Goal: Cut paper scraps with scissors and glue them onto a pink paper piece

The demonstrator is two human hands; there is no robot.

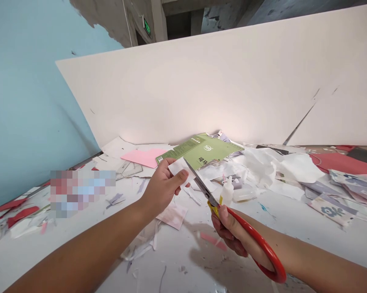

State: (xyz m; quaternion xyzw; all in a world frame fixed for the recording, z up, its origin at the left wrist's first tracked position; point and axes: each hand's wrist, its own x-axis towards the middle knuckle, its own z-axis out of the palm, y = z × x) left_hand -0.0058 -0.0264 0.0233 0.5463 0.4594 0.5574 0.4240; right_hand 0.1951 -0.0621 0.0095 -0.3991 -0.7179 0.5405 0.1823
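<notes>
My left hand (168,181) pinches a small white piece of paper (180,166) between thumb and fingers, above the middle of the table. My right hand (230,232) is wrapped round the handles of a pair of scissors (256,244), which are red with a yellow part. The blades point up and left, and their tips are at the right edge of the paper. Whether they touch it is hard to tell. A white squeeze bottle (228,190) stands just behind my right hand. Below my left hand a pale pinkish square (173,215) lies on the table.
A green printed sheet (202,152) and a pink sheet (143,157) lie behind my hands. Crumpled white paper (263,167), red sheets (348,163) and printed packets (333,209) are at the right. Scraps litter the white table (104,248). A white panel (220,89) rises behind.
</notes>
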